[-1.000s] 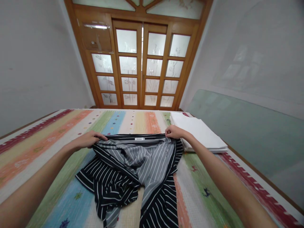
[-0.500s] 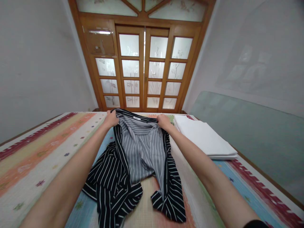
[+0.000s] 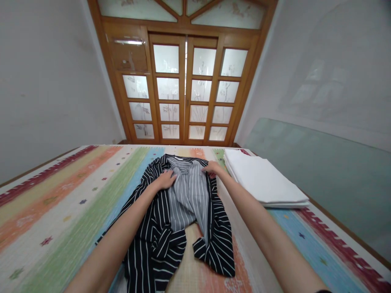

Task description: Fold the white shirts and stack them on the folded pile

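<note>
A black shirt with white stripes (image 3: pixel 154 211) lies spread on the bed with its front open, showing the paler grey inside. Its collar points away from me and its sleeves and hem come toward me. My left hand (image 3: pixel 165 179) is closed on the left front edge below the collar. On the opposite front edge, near the collar's right end, my right hand (image 3: pixel 211 167) pinches the cloth between thumb and fingers. Part of the left sleeve is hidden behind my left forearm.
A striped, flower-patterned bedspread (image 3: pixel 76 228) covers the surface. Folded white cloth or sheets (image 3: pixel 265 179) lie in a flat stack to the right of the shirt. A pale green headboard-like panel (image 3: pixel 320 162) leans along the right wall, and wooden glazed doors (image 3: pixel 185 89) stand beyond.
The collar has come down from the raised hold onto the bed. My left hand has moved right and nearer along the front edge; my right hand has come slightly lower.
</note>
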`<action>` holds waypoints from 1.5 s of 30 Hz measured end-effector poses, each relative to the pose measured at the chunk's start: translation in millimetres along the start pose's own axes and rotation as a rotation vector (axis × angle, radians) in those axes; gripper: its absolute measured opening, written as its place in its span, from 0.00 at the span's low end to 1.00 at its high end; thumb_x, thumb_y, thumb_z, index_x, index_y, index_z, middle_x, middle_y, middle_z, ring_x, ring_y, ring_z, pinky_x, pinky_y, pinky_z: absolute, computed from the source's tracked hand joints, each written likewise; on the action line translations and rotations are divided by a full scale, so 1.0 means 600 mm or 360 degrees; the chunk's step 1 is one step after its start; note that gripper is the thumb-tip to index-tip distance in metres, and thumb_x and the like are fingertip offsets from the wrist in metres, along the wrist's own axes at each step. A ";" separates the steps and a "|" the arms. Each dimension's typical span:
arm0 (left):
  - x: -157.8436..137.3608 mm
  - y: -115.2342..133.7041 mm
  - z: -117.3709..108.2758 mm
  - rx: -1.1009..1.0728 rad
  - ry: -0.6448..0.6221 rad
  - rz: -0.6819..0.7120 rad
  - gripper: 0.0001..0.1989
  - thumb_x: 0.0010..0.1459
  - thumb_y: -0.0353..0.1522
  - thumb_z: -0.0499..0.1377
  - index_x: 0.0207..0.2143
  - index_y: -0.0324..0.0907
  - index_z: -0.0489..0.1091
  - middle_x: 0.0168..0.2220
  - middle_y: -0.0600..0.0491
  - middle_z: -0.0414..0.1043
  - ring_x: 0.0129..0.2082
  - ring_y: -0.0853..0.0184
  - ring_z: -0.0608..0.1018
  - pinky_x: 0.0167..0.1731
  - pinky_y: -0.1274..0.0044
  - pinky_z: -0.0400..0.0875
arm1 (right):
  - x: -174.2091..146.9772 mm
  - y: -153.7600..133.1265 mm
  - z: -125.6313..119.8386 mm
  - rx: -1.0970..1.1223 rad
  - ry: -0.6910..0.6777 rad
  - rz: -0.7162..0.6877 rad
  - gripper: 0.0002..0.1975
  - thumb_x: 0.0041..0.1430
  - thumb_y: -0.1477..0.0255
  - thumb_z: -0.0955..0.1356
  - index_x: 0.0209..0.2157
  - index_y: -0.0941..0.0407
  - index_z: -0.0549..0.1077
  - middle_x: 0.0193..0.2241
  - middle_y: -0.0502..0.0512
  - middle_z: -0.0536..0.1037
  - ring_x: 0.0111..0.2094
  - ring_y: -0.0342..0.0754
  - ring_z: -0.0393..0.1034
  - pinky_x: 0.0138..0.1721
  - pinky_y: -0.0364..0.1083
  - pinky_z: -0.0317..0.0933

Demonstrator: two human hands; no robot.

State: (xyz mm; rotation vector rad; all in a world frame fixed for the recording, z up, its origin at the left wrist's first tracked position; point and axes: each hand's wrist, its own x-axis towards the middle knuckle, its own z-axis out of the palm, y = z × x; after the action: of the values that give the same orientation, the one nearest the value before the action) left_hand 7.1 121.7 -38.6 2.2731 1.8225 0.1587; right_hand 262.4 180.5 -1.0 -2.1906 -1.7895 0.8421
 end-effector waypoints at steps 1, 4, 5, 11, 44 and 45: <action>0.001 0.006 0.009 0.0021 0.0001 0.0007 0.29 0.66 0.42 0.39 0.62 0.37 0.57 0.65 0.39 0.54 0.66 0.53 0.56 0.60 0.60 0.54 | 0.005 0.002 0.004 0.0127 0.0018 0.0049 0.22 0.48 0.68 0.75 0.43 0.65 0.74 0.29 0.64 0.78 0.28 0.57 0.76 0.26 0.50 0.72; -0.001 0.023 0.031 0.0156 0.0056 0.0047 0.30 0.66 0.42 0.39 0.63 0.35 0.54 0.67 0.36 0.48 0.67 0.51 0.52 0.61 0.56 0.50 | 0.018 0.004 0.016 0.0476 0.0137 0.0094 0.30 0.42 0.73 0.77 0.49 0.64 0.69 0.34 0.62 0.78 0.26 0.51 0.75 0.22 0.46 0.71; -0.003 0.028 0.037 0.0206 0.0100 0.0056 0.30 0.66 0.41 0.40 0.63 0.34 0.54 0.67 0.35 0.48 0.67 0.51 0.52 0.62 0.56 0.48 | 0.021 0.005 0.019 0.0581 0.0176 0.0097 0.33 0.41 0.75 0.76 0.51 0.64 0.67 0.35 0.62 0.78 0.26 0.50 0.75 0.21 0.45 0.70; -0.012 0.037 0.058 0.0190 0.0342 0.0166 0.27 0.66 0.37 0.41 0.61 0.30 0.57 0.65 0.34 0.54 0.67 0.54 0.55 0.63 0.63 0.49 | 0.027 0.007 0.023 0.0832 0.0395 -0.0049 0.28 0.47 0.76 0.69 0.53 0.62 0.67 0.40 0.62 0.77 0.32 0.48 0.73 0.25 0.41 0.68; -0.313 -0.116 -0.017 0.0280 0.0527 -0.0426 0.22 0.53 0.39 0.48 0.40 0.36 0.76 0.52 0.38 0.72 0.53 0.48 0.72 0.56 0.61 0.63 | -0.310 0.215 0.041 -0.0249 -0.0155 -0.0747 0.20 0.53 0.53 0.68 0.21 0.54 0.68 0.18 0.52 0.73 0.22 0.47 0.68 0.25 0.43 0.55; -0.327 -0.118 -0.012 0.0281 0.0507 -0.0443 0.24 0.54 0.43 0.48 0.38 0.37 0.76 0.52 0.37 0.72 0.52 0.46 0.73 0.55 0.60 0.63 | -0.313 0.217 0.051 -0.0225 -0.0112 -0.0800 0.18 0.52 0.56 0.69 0.20 0.54 0.67 0.20 0.52 0.74 0.24 0.47 0.68 0.26 0.43 0.55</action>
State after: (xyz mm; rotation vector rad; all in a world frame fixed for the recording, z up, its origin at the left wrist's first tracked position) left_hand -105.6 -54.0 -38.0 2.1723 2.3807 0.3408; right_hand 334.3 -36.1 -31.6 -1.6658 -2.3482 0.6965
